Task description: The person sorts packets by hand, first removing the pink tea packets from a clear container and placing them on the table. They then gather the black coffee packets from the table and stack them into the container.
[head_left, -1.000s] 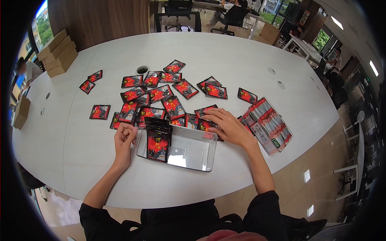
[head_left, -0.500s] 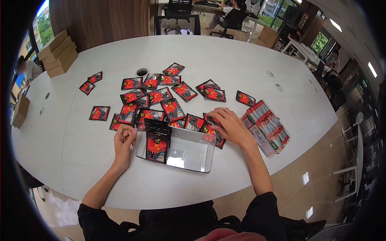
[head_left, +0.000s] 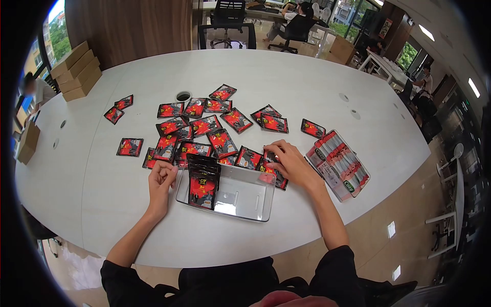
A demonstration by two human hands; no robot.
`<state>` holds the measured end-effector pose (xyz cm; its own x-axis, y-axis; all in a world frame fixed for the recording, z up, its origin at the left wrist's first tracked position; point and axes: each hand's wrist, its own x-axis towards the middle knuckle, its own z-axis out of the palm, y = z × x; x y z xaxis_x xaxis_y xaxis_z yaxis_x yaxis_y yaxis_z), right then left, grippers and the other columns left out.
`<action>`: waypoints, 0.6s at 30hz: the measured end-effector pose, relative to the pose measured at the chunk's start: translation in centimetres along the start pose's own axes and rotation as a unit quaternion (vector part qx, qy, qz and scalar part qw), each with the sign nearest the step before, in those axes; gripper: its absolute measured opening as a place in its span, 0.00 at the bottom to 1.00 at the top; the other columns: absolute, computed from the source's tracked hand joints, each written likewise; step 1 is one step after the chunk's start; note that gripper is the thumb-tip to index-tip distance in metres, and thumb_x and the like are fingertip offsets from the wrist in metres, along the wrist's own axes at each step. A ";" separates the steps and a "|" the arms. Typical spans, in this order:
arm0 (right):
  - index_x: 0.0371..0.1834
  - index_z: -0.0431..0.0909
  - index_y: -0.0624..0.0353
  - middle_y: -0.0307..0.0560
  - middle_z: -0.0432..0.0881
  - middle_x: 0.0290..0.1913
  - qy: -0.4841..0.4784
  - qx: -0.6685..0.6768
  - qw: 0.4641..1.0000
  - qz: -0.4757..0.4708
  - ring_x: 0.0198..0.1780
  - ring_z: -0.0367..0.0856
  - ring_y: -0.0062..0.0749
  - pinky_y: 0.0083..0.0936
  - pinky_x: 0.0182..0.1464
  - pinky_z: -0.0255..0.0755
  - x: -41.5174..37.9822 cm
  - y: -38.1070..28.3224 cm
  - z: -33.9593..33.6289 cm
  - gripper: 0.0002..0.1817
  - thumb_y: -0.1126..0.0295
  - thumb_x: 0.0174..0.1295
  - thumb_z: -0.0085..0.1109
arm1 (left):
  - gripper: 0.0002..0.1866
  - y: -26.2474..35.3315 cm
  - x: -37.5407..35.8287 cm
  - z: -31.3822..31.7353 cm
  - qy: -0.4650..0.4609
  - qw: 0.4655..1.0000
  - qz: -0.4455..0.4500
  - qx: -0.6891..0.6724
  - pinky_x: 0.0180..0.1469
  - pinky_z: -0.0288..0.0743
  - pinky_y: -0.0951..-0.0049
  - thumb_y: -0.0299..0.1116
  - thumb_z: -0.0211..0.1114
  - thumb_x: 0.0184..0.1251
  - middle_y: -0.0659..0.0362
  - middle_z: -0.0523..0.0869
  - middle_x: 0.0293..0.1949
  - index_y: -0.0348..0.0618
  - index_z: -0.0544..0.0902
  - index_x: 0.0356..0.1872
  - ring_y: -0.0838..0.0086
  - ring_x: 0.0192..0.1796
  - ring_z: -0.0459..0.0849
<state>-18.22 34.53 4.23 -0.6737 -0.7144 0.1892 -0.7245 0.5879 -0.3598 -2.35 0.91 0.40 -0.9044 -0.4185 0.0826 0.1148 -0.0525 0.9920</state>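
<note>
Right hand: the right hand [head_left: 288, 165] lies palm down at the far right corner of the clear tray [head_left: 245, 197], fingers curled onto a red-and-black sachet [head_left: 270, 166] on the table [head_left: 307, 82].
Left hand: the left hand [head_left: 161, 180] rests in a loose fist just beside the tray's left end, holding nothing.
Tray: a stack of sachets [head_left: 202, 180] stands upright at its left end.
Table: white, oval, strewn with loose sachets [head_left: 204, 123] beyond the tray.
Right of the hand: packed white stick packets [head_left: 338, 162].
Room: office; cardboard boxes [head_left: 76, 70] at the far left edge, chairs and seated people behind.
</note>
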 end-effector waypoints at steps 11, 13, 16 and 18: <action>0.53 0.79 0.51 0.40 0.82 0.37 0.217 -0.031 0.976 -0.012 0.35 0.82 0.40 0.37 0.37 0.74 0.4 -0.1 -1.7 0.19 0.76 0.57 0.66 | 0.06 0.1 0.1 0.0 -0.001 1.000 -0.013 0.003 0.31 0.60 0.83 0.32 0.64 0.74 0.71 0.71 0.22 0.45 0.75 0.39 0.87 0.26 0.67; 0.56 0.78 0.50 0.40 0.82 0.38 0.207 -0.025 0.978 0.007 0.36 0.83 0.40 0.37 0.37 0.74 0.5 0.3 -1.5 0.21 0.77 0.57 0.65 | 0.06 -0.1 0.1 -0.1 0.001 1.000 0.012 0.017 0.31 0.60 0.83 0.32 0.64 0.74 0.71 0.71 0.22 0.45 0.75 0.39 0.88 0.27 0.67; 0.61 0.74 0.52 0.43 0.86 0.40 0.176 -0.009 0.984 0.010 0.39 0.84 0.43 0.39 0.39 0.75 0.9 1.3 -1.1 0.24 0.77 0.61 0.63 | 0.07 -0.1 0.6 0.3 0.010 1.000 0.008 0.013 0.32 0.59 0.83 0.33 0.65 0.74 0.71 0.70 0.22 0.45 0.75 0.39 0.88 0.27 0.67; 0.62 0.74 0.53 0.44 0.88 0.38 0.173 -0.026 0.984 0.015 0.39 0.84 0.45 0.40 0.40 0.75 0.9 1.2 -1.2 0.23 0.77 0.63 0.61 | 0.07 -0.2 0.7 0.0 0.003 1.000 0.007 0.023 0.33 0.59 0.83 0.33 0.65 0.74 0.71 0.70 0.22 0.45 0.75 0.39 0.88 0.27 0.67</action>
<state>-19.88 35.02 5.12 -0.6976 -0.5297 0.4824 -0.7041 0.6314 -0.3249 -3.05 0.66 0.32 -0.9004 -0.4245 0.0950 0.1076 -0.0058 0.9942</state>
